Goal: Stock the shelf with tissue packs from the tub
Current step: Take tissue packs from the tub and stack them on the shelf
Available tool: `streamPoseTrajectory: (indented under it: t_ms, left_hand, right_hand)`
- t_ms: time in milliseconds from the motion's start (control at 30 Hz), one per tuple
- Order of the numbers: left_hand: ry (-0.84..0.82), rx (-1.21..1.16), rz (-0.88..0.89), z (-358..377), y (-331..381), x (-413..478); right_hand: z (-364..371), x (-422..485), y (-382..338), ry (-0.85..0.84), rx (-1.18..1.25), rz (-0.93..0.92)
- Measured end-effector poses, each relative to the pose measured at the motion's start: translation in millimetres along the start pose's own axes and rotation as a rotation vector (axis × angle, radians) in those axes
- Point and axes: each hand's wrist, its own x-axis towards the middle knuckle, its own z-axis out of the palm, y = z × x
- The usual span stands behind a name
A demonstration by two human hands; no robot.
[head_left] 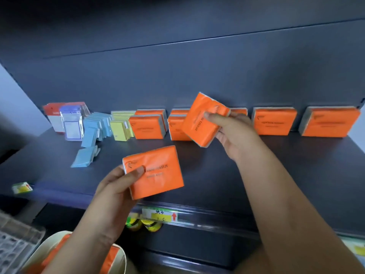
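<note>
Each hand grips a flat, rectangular orange tissue pack in crinkly plastic wrap: left hand (116, 182) on the near pack (158, 175), right hand (235, 131) on the tilted pack (201, 119), above the smooth dark shelf (256, 175).

orange tissue packs (274, 121) with dark lettering; dark grey shelf (276, 165); pale blue packets (96, 125), yellow packets (120, 129); cream tub (47, 248); red arrow on price tag (161, 215).

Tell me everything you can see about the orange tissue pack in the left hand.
The orange tissue pack is a flat, soft rectangular packet in glossy, slightly crinkled plastic wrap, with dark print ending in "ISSUE", a small logo near one corner and a white edge at its left end. The left hand holds it by that end, thumb on the printed face, tilted over the front of the dark shelf.
</note>
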Motion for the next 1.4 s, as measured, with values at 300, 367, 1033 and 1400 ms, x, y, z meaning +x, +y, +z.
streamPoseTrajectory:
  t_ms: [300,367,1033,1400]
  left_hand:
    - [0.010,-0.017,0.013,22.0,2.4,29.6]
    - [0.010,-0.007,0.019,22.8,0.0,32.3]
    - [-0.068,0.134,0.019,76.5,-15.3,41.5]
    - [-0.067,0.132,0.037,122.5,-18.0,47.1]
  right_hand:
    - [-13.9,18.8,5.7,-0.089,-0.738,-0.437]
    - [-18.7,22.8,8.0,-0.058,-0.772,-0.458]
    - [-68.7,60.8,20.7,0.119,-1.342,-0.880]
    - [-59.8,18.5,-21.2,0.323,-1.135,-0.710]
